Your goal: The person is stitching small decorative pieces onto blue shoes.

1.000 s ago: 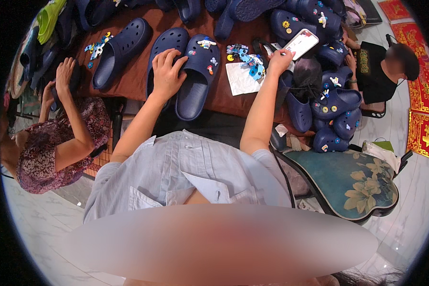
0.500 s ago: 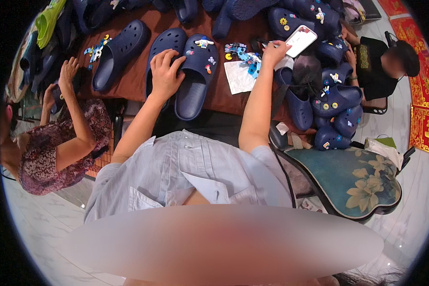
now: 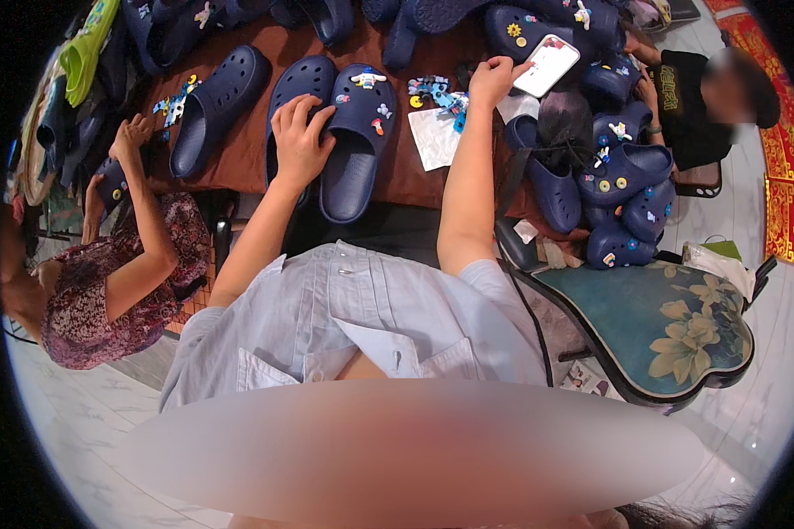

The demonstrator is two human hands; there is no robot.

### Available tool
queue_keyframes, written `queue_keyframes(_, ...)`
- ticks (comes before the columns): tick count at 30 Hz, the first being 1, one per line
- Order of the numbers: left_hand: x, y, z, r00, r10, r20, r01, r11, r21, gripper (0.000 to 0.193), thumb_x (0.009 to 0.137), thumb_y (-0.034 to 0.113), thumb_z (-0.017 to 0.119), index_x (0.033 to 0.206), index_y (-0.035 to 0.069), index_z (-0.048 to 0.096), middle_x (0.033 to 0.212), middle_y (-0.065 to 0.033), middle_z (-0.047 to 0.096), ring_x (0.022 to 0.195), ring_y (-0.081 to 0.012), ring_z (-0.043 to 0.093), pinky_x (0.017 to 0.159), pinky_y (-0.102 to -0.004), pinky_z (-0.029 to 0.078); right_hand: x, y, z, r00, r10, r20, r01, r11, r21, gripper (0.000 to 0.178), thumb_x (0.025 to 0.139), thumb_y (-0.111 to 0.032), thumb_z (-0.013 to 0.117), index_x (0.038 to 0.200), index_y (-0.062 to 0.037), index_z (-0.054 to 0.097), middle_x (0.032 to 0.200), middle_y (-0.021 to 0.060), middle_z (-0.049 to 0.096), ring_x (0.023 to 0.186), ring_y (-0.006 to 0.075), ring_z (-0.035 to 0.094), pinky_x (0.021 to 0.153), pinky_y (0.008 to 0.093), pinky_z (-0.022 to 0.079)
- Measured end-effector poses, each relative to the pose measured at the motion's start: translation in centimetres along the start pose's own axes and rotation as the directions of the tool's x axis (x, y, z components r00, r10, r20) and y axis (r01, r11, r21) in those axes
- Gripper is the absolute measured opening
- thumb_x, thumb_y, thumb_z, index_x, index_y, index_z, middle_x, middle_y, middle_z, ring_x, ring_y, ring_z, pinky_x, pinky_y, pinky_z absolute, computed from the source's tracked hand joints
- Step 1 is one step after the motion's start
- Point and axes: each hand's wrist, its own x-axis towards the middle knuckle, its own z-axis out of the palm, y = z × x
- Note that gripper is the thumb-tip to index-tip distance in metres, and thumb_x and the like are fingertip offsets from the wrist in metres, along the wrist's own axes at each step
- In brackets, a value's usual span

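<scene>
My left hand (image 3: 301,141) rests over a plain navy clog (image 3: 302,81), its fingers bent and spread. Its thumb side reaches the edge of a second navy clog (image 3: 355,172), which carries small cartoon charms on its upper. My right hand (image 3: 492,81) is curled, with its fingertips at the lower left edge of a lit white phone (image 3: 547,67). Whether it grips the phone or a small charm is hidden. Close by my right wrist lie a cluster of blue and yellow charms (image 3: 445,99) and a white paper sheet (image 3: 432,141).
Another navy clog (image 3: 219,110) lies left beside more charms (image 3: 175,104). Navy clogs (image 3: 626,167) pile up at the right around a dark bag (image 3: 566,123). A person in a patterned dress (image 3: 132,273) handles a clog at left; another sits far right. A flowered chair (image 3: 662,326) stands nearby.
My right hand has shifted slightly left at the phone's edge. My left hand stays on the clogs. The whole view has tilted a little.
</scene>
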Motion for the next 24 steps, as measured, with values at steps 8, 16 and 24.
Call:
queue_keyframes(8, 0.03, -0.08, 0.04, 1.000, 0.008, 0.009, -0.008, 1.000, 0.009, 0.049, 0.060, 0.010, 0.072, 0.108, 0.011, 0.066, 0.116, -0.0081, 0.056, 0.118, -0.0286, 0.050, 0.101, -0.0455, 0.034, -0.01, 0.46, -0.08, 0.997, -0.080, -0.007, 0.080, 0.997, -0.002, 0.008, 0.077, 0.000, 0.063, 0.081, -0.0035, 0.057, 0.152, 0.0389, 0.014, 0.144, 0.0457, 0.022, 0.111, 0.0372, 0.032)
queue_keyframes(16, 0.12, 0.00, -0.13, 0.999, -0.022, 0.041, 0.021, 1.000, 0.018, 0.049, 0.060, 0.010, 0.073, 0.109, 0.011, 0.066, 0.116, -0.0081, 0.056, 0.118, -0.0288, 0.050, 0.101, -0.0454, 0.034, -0.10, 0.05, -0.34, 0.998, -0.057, -0.007, 0.057, 0.998, 0.028, 0.009, 0.078, 0.001, 0.063, 0.083, -0.0031, 0.057, 0.153, 0.0377, 0.016, 0.144, 0.0444, 0.023, 0.111, 0.0369, 0.032)
queue_keyframes(24, 0.08, 0.10, -0.16, 1.000, 0.003, 0.018, -0.003, 1.000, 0.008, 0.050, 0.060, 0.010, 0.074, 0.109, 0.011, 0.066, 0.116, -0.0082, 0.056, 0.118, -0.0291, 0.050, 0.101, -0.0455, 0.034, -0.04, -0.05, -0.39, 0.999, -0.047, -0.001, 0.047, 0.999, 0.023, 0.008, 0.077, 0.002, 0.063, 0.081, -0.0027, 0.057, 0.152, 0.0380, 0.018, 0.145, 0.0433, 0.021, 0.112, 0.0364, 0.030)
